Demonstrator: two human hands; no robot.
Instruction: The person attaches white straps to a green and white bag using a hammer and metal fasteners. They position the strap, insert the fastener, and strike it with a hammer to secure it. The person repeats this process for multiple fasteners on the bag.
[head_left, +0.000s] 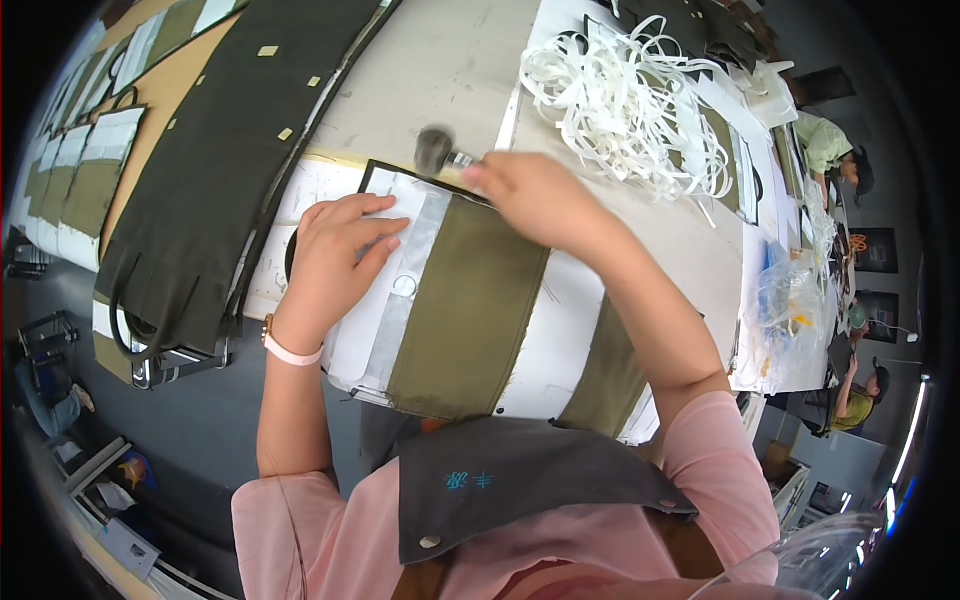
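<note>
Olive-and-white striped cloth panel on the grey tabletop is judged light and soft, best held by its edges, while a dark-headed tool is clasped by the right grip, the left grip being spread upon it.

Two hands, one blurred tool
One striped panel, two green bands, one pink wristband, one large white-strip heap.
</note>
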